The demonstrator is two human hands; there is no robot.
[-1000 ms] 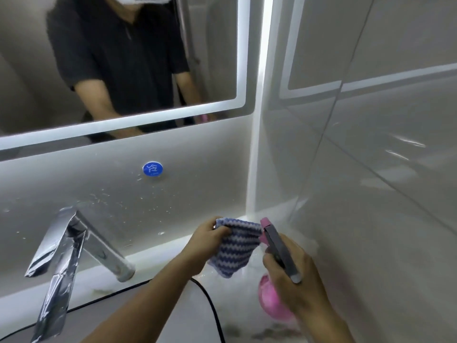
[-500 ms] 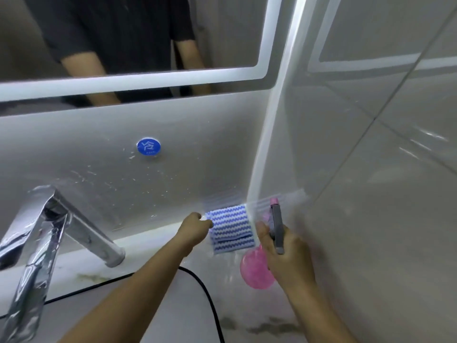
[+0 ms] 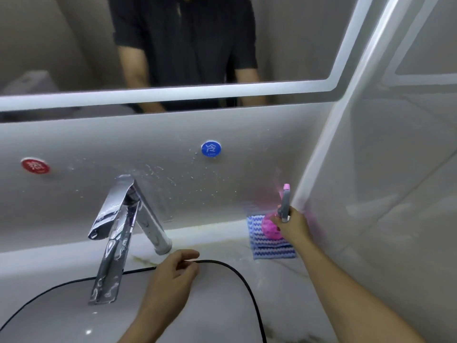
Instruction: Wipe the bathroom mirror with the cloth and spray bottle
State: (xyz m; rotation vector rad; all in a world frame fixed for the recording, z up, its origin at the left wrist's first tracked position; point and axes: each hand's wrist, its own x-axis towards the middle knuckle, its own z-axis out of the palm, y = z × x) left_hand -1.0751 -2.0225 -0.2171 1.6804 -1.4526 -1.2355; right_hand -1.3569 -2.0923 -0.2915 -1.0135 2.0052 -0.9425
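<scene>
The blue-and-white striped cloth [image 3: 268,246] lies flat on the counter in the back right corner, with nothing holding it. My right hand [image 3: 293,226] grips the pink spray bottle [image 3: 270,227] by its grey trigger head, low over the cloth and close to the corner. My left hand [image 3: 173,273] hangs over the basin rim with loosely curled fingers and holds nothing. The bathroom mirror [image 3: 61,40] with its lit border fills the top of the view and reflects a person in a dark shirt.
A chrome faucet [image 3: 116,229] juts out over the black-rimmed basin [image 3: 249,293] at centre left. On the splashed backsplash sit a blue round sticker [image 3: 211,149] and a red one [image 3: 35,165]. A glossy tiled wall [image 3: 383,194] closes the right side.
My left hand let go of the cloth, which now lies on the counter, and pulled back toward the basin. My right hand brought the bottle down into the corner. The view swung left.
</scene>
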